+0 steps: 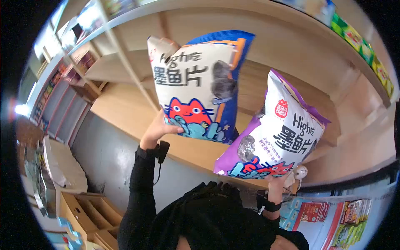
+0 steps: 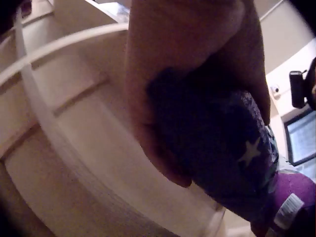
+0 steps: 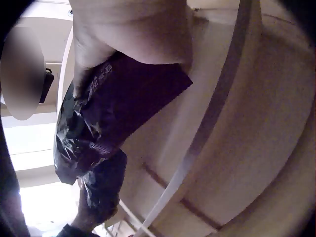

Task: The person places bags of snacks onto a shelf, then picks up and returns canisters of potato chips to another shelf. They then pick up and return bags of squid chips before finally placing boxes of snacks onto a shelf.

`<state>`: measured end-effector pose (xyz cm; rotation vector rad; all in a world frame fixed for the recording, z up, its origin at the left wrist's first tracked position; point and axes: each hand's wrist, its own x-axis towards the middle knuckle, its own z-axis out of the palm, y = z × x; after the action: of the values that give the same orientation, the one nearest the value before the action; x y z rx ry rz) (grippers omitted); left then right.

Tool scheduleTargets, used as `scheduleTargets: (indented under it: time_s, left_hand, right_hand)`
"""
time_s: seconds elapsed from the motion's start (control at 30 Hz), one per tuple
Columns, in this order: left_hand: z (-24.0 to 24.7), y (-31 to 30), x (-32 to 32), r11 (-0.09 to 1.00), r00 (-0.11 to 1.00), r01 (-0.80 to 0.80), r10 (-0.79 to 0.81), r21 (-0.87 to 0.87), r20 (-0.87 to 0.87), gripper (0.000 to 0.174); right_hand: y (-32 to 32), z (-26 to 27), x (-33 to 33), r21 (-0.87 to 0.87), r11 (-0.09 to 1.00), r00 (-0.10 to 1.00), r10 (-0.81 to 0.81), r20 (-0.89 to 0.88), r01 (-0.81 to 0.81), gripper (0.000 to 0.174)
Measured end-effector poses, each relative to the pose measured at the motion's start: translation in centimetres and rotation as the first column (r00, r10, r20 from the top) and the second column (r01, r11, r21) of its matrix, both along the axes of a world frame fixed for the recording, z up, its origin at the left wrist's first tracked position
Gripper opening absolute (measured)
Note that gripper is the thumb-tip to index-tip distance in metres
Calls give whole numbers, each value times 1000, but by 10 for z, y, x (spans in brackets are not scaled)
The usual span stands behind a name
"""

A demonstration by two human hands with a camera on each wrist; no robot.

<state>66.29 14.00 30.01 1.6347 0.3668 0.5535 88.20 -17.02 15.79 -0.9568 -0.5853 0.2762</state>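
Note:
Two puffed snack bags are held up side by side in the head view. My left hand [image 1: 160, 128] grips the blue and white bag [image 1: 185, 89] at its lower left corner, thumb across the front. A purple and white bag [image 1: 287, 129] leans to the right, its bottom edge held in my right hand [image 1: 276, 182]. Both printed fronts, each with a red cartoon cat, face me. From the left wrist, my hand [image 2: 192, 44] wraps the blue bag's underside [image 2: 212, 148]. In the right wrist view, my hand [image 3: 138, 32] holds the purple bag's end [image 3: 128, 98]; fingers behind it are partly hidden.
Bare wooden shelving [image 1: 125, 106] spans the area behind the bags. Green and yellow packets [image 1: 354, 39] line an upper shelf at right. Packaged goods [image 1: 316, 212] sit at lower right, near a small white round device [image 1: 300, 171]. A wooden rack [image 1: 89, 214] stands at lower left.

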Motion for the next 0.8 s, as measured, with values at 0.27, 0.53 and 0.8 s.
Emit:
scheduleTargets:
  time_s: [0.27,0.53,0.8]
  left_hand:
    - [-175,-125,-16,816,820,-204,445,-541,360,60]
    - [-240,-253,31,368,539,-424,837,-827,97,48]
    - [-334,-234,38,307,340,-814,940,-493,26,58]
  right_hand:
    - [-2,-34,66,-164,920,930,365,35,-355,105]
    - [41,15,106,-256,573,587,809,27,-779,102]
    - [133,19,91,-731,255,17,949,316,-633,101]
